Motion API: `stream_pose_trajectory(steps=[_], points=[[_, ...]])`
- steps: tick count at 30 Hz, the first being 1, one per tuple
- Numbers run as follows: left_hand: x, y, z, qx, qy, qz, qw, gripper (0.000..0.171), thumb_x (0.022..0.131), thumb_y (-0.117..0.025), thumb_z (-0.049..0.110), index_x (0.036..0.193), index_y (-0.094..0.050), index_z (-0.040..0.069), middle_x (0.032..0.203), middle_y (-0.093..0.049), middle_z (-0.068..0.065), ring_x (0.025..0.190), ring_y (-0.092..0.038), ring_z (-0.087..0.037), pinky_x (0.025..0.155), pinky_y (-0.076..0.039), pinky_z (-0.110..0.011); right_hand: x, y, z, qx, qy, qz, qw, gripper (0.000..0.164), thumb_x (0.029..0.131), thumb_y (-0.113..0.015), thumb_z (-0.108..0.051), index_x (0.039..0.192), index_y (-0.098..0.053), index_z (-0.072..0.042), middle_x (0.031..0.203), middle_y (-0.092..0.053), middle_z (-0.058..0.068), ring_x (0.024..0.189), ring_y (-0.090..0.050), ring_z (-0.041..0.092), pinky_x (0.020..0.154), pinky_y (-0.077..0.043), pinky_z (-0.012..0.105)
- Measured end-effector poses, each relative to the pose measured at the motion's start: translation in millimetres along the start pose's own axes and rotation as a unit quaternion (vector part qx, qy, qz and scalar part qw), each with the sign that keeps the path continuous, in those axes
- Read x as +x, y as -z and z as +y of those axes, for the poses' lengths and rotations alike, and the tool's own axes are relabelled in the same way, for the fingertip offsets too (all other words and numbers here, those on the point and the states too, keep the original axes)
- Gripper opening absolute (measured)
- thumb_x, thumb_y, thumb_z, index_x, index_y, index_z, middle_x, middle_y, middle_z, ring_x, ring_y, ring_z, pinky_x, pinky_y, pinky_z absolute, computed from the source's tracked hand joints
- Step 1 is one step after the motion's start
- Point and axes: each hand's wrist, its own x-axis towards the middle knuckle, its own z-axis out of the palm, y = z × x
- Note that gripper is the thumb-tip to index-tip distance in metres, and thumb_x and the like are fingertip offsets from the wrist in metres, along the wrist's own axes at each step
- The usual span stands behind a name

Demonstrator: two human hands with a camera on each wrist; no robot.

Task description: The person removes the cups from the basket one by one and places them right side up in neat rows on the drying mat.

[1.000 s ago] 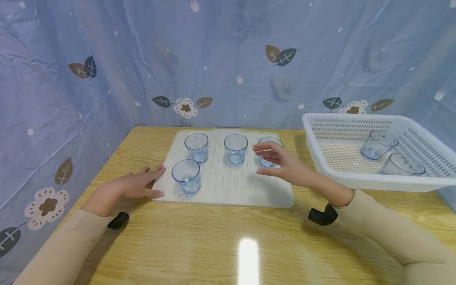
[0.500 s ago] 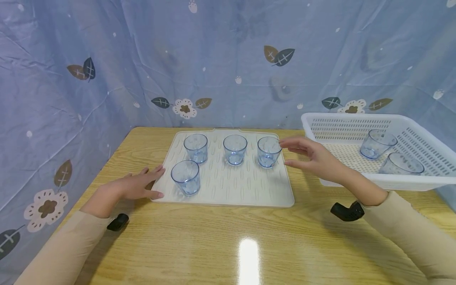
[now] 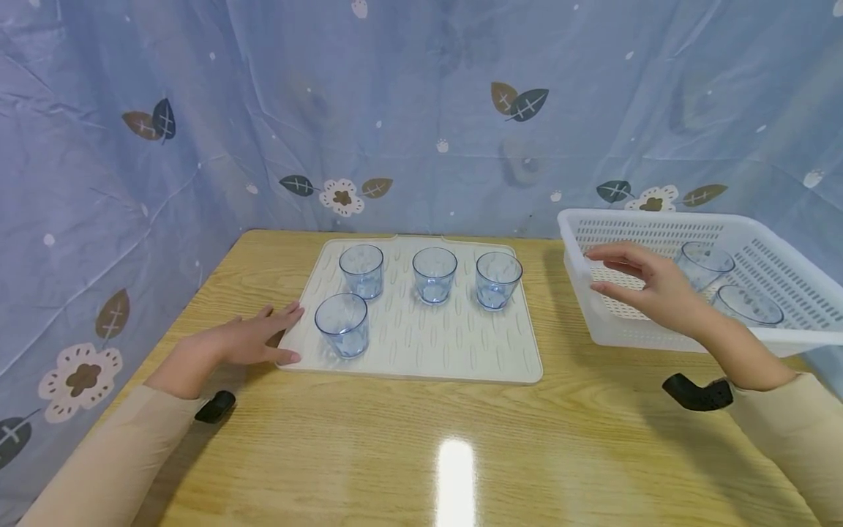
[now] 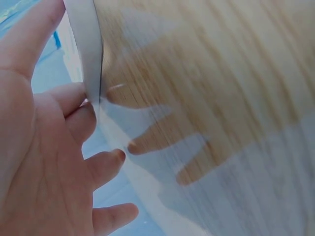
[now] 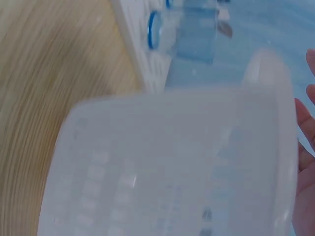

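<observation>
My left hand (image 3: 246,342) rests with relaxed fingers at the left edge of a white drying mat (image 3: 448,355). In the left wrist view its fingertips (image 4: 78,93) meet the mat's edge (image 4: 91,54). Several clear bluish glasses stand upright on the mat: a front-left glass (image 3: 345,337), a back-left glass (image 3: 365,282), a middle glass (image 3: 435,282) and a right glass (image 3: 497,289). My right hand (image 3: 652,285) hovers over the left side of a white plastic basket (image 3: 665,214), fingers loosely bent and holding nothing. It is partly cut off in the right wrist view.
Inside the basket lie two more tilted glasses, a back glass (image 3: 707,263) and a front glass (image 3: 751,304). The basket's raised left wall (image 5: 172,147) fills much of the right wrist view. A patterned blue curtain (image 3: 421,110) hangs behind the wooden table (image 3: 369,446).
My right hand has moved right, from around the right glass on the mat to above the basket, leaving that glass standing. My left hand has stayed at the mat's edge.
</observation>
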Motion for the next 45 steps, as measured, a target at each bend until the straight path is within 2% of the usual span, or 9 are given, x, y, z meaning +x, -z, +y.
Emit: stream_pose_trajectory(steps=[11, 21, 24, 26, 28, 30, 32, 35, 45], points=[[2.3, 0.3, -0.3, 0.022, -0.005, 0.007, 0.9997, 0.103, 0.096, -0.064, 0.06, 0.164, -0.015, 0.001, 0.168, -0.007, -0.025, 0.146, -0.001, -0.061, 0.103, -0.003, -0.085, -25.3, 29.1, 19.5, -0.059, -0.089, 0.024, 0.994, 0.042, 0.09, -0.076, 0.003, 0.13, -0.064, 0.003, 0.124, -0.053, -0.03, 0.112, -0.047, -0.02, 0.092, -0.038, 0.001], [-0.5, -0.3, 0.2, 0.012, 0.004, 0.0, 0.9999, 0.104, 0.095, -0.064, 0.06, 0.164, -0.013, 0.001, 0.168, -0.005, -0.025, 0.146, 0.002, -0.062, 0.103, -0.002, -0.085, -37.9, 53.8, 46.2, -0.085, -0.112, 0.019, 0.99, 0.042, 0.091, -0.078, -0.001, 0.13, -0.063, 0.002, 0.122, -0.051, -0.032, 0.111, -0.043, -0.021, 0.091, -0.033, -0.001], [-1.8, -1.6, -0.5, 0.006, 0.006, -0.002, 1.0, 0.104, 0.096, -0.064, 0.059, 0.164, -0.012, 0.001, 0.168, -0.004, -0.025, 0.146, 0.002, -0.062, 0.103, -0.001, -0.085, -41.1, 60.3, 51.8, -0.092, -0.136, 0.012, 0.986, 0.045, 0.093, -0.077, -0.007, 0.134, -0.06, 0.002, 0.122, -0.046, -0.036, 0.109, -0.039, -0.022, 0.089, -0.031, -0.002], [-2.0, -2.1, -0.6, 0.007, 0.006, 0.0, 1.0, 0.104, 0.096, -0.064, 0.06, 0.164, -0.012, 0.001, 0.169, -0.004, -0.025, 0.146, 0.002, -0.061, 0.103, -0.002, -0.085, -43.3, 64.1, 55.8, -0.101, -0.153, 0.01, 0.983, 0.048, 0.094, -0.077, -0.012, 0.136, -0.059, 0.002, 0.123, -0.044, -0.035, 0.111, -0.039, -0.018, 0.089, -0.029, -0.004], [-1.7, -2.0, -1.1, 0.008, 0.005, 0.002, 1.0, 0.103, 0.096, -0.064, 0.06, 0.165, -0.013, 0.002, 0.169, -0.004, -0.024, 0.146, 0.001, -0.061, 0.103, -0.002, -0.085, -45.2, 67.5, 58.8, -0.116, -0.171, 0.009, 0.978, 0.051, 0.095, -0.078, -0.016, 0.138, -0.057, 0.003, 0.128, -0.045, -0.027, 0.122, -0.047, -0.001, 0.089, -0.027, -0.004], [-1.3, -1.7, -1.2, 0.01, 0.004, 0.003, 0.9999, 0.103, 0.096, -0.063, 0.06, 0.165, -0.013, 0.003, 0.169, -0.004, -0.023, 0.147, 0.001, -0.06, 0.103, -0.002, -0.085, -46.9, 70.9, 62.4, -0.126, -0.187, 0.003, 0.974, 0.056, 0.095, -0.077, -0.018, 0.141, -0.054, 0.003, 0.138, -0.049, -0.01, 0.133, -0.047, 0.024, 0.109, -0.028, 0.008], [-1.3, -1.1, -0.9, 0.01, 0.004, 0.002, 0.9999, 0.103, 0.096, -0.063, 0.06, 0.165, -0.013, 0.003, 0.169, -0.004, -0.023, 0.147, 0.001, -0.06, 0.103, -0.002, -0.085, -48.4, 74.1, 65.6, -0.133, -0.2, -0.005, 0.971, 0.06, 0.096, -0.076, -0.02, 0.145, -0.05, 0.004, 0.145, -0.048, 0.013, 0.132, -0.04, 0.049, 0.121, -0.026, 0.031], [-1.1, -0.6, 0.0, 0.008, 0.004, 0.0, 1.0, 0.103, 0.096, -0.063, 0.06, 0.165, -0.012, 0.003, 0.169, -0.004, -0.023, 0.147, 0.002, -0.06, 0.102, -0.002, -0.086, -52.2, 78.9, 69.7, -0.133, -0.208, -0.007, 0.969, 0.063, 0.097, -0.075, -0.018, 0.148, -0.046, 0.006, 0.146, -0.042, 0.035, 0.131, -0.034, 0.06, 0.117, -0.017, 0.065], [0.3, 0.6, 1.9, 0.011, 0.002, 0.005, 0.9999, 0.103, 0.096, -0.065, 0.058, 0.164, -0.014, 0.001, 0.168, -0.006, -0.025, 0.146, 0.001, -0.061, 0.103, -0.001, -0.085, -68.3, 93.3, 80.0, -0.17, -0.218, 0.007, 0.961, 0.064, 0.1, -0.071, -0.018, 0.147, -0.041, 0.013, 0.141, -0.039, 0.04, 0.124, -0.034, 0.064, 0.111, -0.018, 0.074]])
